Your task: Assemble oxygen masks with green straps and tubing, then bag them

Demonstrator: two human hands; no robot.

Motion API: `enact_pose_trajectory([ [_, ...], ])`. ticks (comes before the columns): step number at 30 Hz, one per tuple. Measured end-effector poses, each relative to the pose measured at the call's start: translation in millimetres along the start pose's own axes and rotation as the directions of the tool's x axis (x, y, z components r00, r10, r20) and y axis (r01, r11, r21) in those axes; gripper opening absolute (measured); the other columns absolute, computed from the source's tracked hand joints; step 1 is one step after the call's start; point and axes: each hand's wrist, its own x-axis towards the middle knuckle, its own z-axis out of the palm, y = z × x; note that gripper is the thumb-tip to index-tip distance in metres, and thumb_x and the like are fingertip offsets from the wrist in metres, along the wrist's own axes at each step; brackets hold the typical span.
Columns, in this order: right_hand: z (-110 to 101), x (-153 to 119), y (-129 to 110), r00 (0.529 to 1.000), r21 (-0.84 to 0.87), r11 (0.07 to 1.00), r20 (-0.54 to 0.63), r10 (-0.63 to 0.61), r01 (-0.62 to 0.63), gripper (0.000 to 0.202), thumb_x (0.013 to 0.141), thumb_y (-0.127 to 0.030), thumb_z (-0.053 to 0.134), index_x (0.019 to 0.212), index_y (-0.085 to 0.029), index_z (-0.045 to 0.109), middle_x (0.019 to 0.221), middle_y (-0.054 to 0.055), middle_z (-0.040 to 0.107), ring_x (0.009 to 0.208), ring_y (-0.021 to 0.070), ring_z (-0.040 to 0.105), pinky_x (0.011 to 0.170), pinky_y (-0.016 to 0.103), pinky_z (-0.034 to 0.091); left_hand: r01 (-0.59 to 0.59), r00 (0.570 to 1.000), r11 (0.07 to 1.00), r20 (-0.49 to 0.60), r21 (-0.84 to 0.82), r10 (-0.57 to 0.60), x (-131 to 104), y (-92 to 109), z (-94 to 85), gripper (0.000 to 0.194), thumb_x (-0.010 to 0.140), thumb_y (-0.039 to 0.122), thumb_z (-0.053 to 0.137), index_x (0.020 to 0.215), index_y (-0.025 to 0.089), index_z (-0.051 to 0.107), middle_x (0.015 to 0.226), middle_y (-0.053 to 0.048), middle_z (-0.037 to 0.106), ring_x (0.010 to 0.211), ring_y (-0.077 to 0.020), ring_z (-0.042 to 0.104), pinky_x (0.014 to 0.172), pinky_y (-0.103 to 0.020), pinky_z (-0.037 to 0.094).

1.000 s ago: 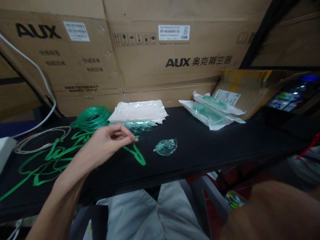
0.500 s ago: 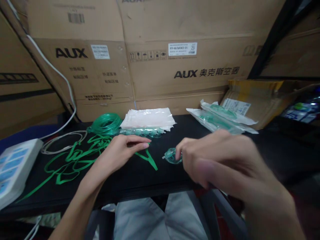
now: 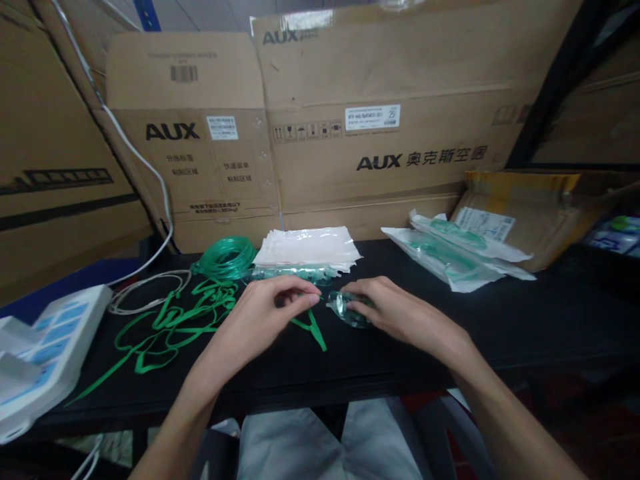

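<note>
My left hand (image 3: 280, 303) is closed in a pinch on a green elastic strap (image 3: 316, 331), whose looped end hangs below the fingertips. Just to its right, my right hand (image 3: 387, 303) grips a clear green-tinted oxygen mask (image 3: 345, 308) with the fingers around its right side. The mask's narrow tip points toward the pinched strap; a small gap seems to lie between them. More green strap (image 3: 173, 327) lies tangled on the black table, left of my left wrist. My fingers hide part of the mask.
Behind my hands are a coil of green tubing (image 3: 227, 257) and a stack of white pouches (image 3: 307, 247). Packaged green items (image 3: 450, 253) lie at right by an open carton (image 3: 520, 193). A white device (image 3: 55, 353) stands at left, near a looped cable (image 3: 145, 293). Large cardboard (image 3: 320, 173) closes off the back.
My right hand has come down and away from the camera and now grips the mask. My left hand still pinches the strap. The view has tilted up, showing more above the cardboard.
</note>
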Motion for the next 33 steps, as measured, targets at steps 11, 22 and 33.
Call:
enact_pose_trajectory([
  [11, -1, 12, -33, 0.997, 0.162, 0.984, 0.006, 0.074, -0.074, 0.028, 0.092, -0.037, 0.059, 0.096, -0.020, 0.080, 0.052, -0.003, 0.057, 0.052, 0.0135, 0.053, 0.058, 0.025, 0.037, -0.135, 0.984, 0.986, -0.102, 0.098, 0.145, -2, 8, 10.4, 0.011, 0.091, 0.028, 0.068, 0.094, 0.025, 0.078, 0.083, 0.003, 0.072, 0.066, -0.0121, 0.055, 0.063, -0.022, 0.041],
  [22, 2, 12, -35, 1.000, 0.114, 0.993, -0.026, 0.016, -0.012, 0.026, 0.091, -0.035, 0.059, 0.092, -0.020, 0.080, 0.066, -0.001, 0.062, 0.064, 0.0140, 0.050, 0.057, 0.024, 0.032, -0.172, 0.968, 0.977, -0.160, 0.130, 0.191, 1, 7, 13.7, 0.014, 0.092, 0.029, 0.066, 0.093, 0.022, 0.078, 0.090, -0.001, 0.075, 0.068, -0.0136, 0.058, 0.066, -0.024, 0.043],
  [33, 14, 4, -29, 0.995, 0.016, 0.999, -0.095, 0.033, -0.032, 0.029, 0.096, -0.040, 0.057, 0.115, -0.024, 0.071, 0.101, 0.006, 0.071, 0.099, 0.0235, 0.063, 0.080, 0.030, 0.045, -0.211, 0.952, 0.939, -0.161, 0.272, 0.261, -3, 11, 15.9, 0.012, 0.090, 0.022, 0.065, 0.094, 0.021, 0.077, 0.088, -0.001, 0.073, 0.071, -0.0143, 0.063, 0.069, -0.024, 0.046],
])
